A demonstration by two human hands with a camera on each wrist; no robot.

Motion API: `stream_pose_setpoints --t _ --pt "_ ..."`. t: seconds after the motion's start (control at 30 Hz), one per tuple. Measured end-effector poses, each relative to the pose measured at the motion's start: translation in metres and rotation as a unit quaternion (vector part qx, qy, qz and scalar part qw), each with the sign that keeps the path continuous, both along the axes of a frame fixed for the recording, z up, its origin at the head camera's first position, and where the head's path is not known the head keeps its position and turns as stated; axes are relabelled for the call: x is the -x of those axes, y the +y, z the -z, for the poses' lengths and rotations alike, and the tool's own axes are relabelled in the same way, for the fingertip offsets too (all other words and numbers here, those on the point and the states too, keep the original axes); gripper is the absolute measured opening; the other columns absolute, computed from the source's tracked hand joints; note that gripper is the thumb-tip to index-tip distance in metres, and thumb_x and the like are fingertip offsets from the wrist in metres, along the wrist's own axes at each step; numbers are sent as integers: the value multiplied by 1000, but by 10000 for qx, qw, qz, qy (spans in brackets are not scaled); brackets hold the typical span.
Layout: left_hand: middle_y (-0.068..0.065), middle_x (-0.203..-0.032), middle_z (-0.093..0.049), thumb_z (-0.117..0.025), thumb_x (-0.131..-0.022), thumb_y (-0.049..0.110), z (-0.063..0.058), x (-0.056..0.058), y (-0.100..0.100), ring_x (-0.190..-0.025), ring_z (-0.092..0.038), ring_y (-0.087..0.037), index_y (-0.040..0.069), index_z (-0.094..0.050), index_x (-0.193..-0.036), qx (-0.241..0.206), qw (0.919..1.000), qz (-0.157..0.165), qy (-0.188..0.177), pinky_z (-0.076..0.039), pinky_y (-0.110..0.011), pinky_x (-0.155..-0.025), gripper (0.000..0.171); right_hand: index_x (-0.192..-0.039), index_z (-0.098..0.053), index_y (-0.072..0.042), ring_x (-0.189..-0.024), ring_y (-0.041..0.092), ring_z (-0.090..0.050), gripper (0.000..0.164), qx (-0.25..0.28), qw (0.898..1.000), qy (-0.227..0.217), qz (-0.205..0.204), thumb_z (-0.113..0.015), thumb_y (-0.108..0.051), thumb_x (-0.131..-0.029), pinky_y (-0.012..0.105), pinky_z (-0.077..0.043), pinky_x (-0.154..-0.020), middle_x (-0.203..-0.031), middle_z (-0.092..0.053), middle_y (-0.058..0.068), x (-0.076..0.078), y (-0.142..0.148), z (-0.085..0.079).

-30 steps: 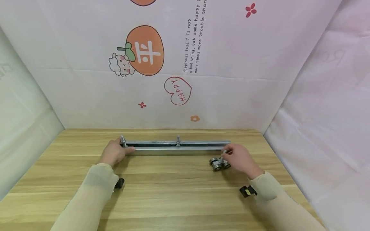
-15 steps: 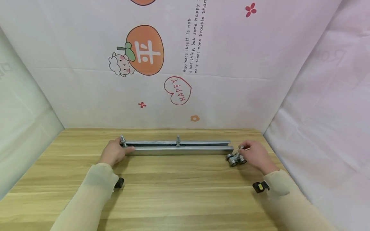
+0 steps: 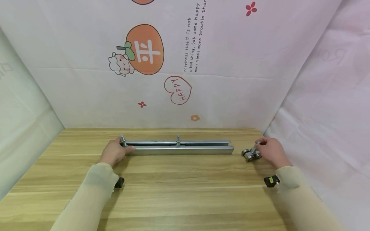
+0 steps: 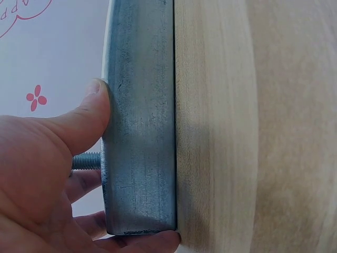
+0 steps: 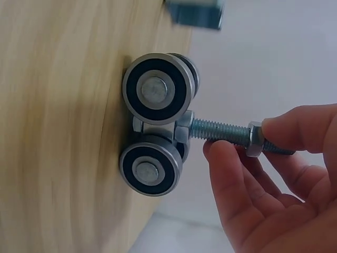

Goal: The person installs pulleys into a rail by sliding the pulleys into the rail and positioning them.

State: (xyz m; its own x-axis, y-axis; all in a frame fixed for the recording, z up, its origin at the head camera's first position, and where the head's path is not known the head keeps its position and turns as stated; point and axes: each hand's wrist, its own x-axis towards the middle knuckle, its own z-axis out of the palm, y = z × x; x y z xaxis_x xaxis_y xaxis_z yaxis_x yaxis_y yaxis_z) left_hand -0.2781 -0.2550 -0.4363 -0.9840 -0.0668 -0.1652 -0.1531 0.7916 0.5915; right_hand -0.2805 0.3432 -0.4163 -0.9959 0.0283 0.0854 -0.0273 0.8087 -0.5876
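A straight steel channel rail [image 3: 185, 150] lies across the table with its slot facing up. My left hand [image 3: 113, 152] grips its left end, the thumb [image 4: 95, 113] on the rim and fingers around the end. Two threaded bolts stand up from the slot, one bolt [image 3: 122, 140] by the left hand and a second bolt [image 3: 178, 140] near the middle. Off the rail's right end, my right hand [image 3: 271, 150] pinches the threaded bolt [image 5: 221, 132] of a four-wheeled roller trolley [image 3: 250, 154]. Its wheels [image 5: 152, 89] are close to the wood; contact is unclear.
A wooden table [image 3: 185, 192] carries everything. White printed cloth [image 3: 231, 96] hangs behind it, with more cloth at both sides. The right side cloth [image 3: 326, 128] is close to the right hand. In the right wrist view the rail's end [image 5: 196, 15] shows at the top.
My right hand has moved to the right with the roller trolley, from in front of the rail's right end to beyond it. The left hand and the rail have stayed in place.
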Motion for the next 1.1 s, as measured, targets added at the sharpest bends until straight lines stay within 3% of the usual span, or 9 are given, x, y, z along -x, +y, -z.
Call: stream_pose_setpoints --t 0.23,0.53,0.83,1.1 --pt "-45 -147 -22 -64 -93 55 0 0 0 -134 -25 -59 -9 -11 -155 67 10000 29 -5 -24 -65 -110 103 -114 -64 7 -69 20 -66 30 -80 9996 120 236 -54 -15 -96 33 -50 -61 -97 -68 19 6 22 -1" --pt "-43 -148 -20 -64 -93 54 0 1 0 -135 -23 -59 -8 -10 -155 36 10000 -19 -64 -23 -65 -110 103 -120 -61 6 -75 22 -66 34 -138 9992 -63 377 -52 -20 -100 34 -49 -63 -108 -65 23 10 34 -1" --pt "-43 -149 -19 -64 -94 53 -1 0 0 -136 -22 -58 -8 -10 -155 -33 9999 -23 -104 -23 -65 -110 102 -123 -59 6 -75 22 -68 39 -82 9990 8 450 -52 -25 -101 34 -52 -63 -112 -64 26 14 29 4" --pt "-43 -148 -21 -65 -94 52 -1 0 1 -136 -23 -58 -10 -12 -154 17 10000 -3 -42 -24 -65 -110 101 -125 -59 7 -76 23 -68 40 133 9992 19 366 -54 -24 -100 34 -54 -63 -112 -64 26 12 5 3"
